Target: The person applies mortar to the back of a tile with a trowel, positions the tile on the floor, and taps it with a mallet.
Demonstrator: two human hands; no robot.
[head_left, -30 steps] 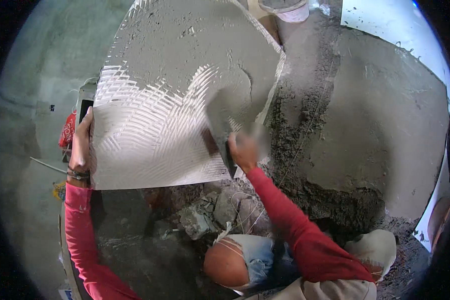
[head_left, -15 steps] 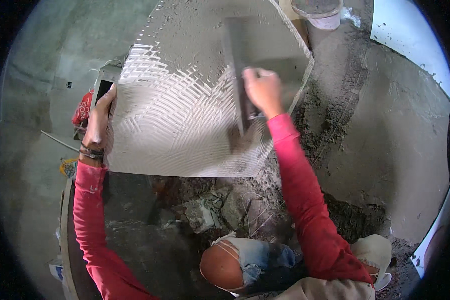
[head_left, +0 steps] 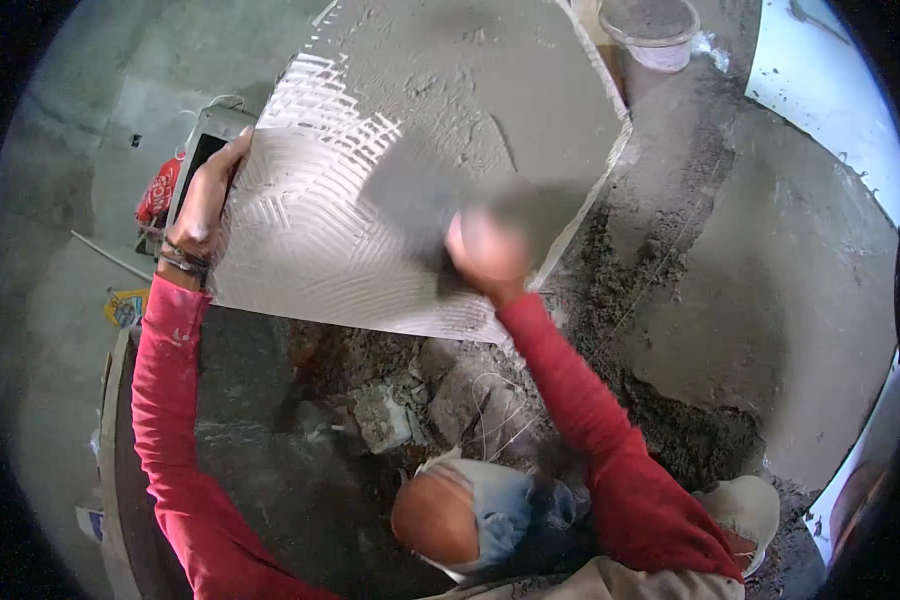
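Large tile (head_left: 390, 200), back face up, tilted over broken rubble (head_left: 410, 400): its near part carries combed grey adhesive ridges, its far part smooth mortar. My right hand (head_left: 485, 250), blurred, is closed on a notched trowel (head_left: 410, 190) lying on the tile; my left hand (head_left: 205, 200) grips the tile's left edge. I judge combing is under way; next, the smooth far area needs ridging. A bucket (head_left: 650, 30) stands beyond

Even daylight, motion-blurred right hand (head_left: 485, 250)
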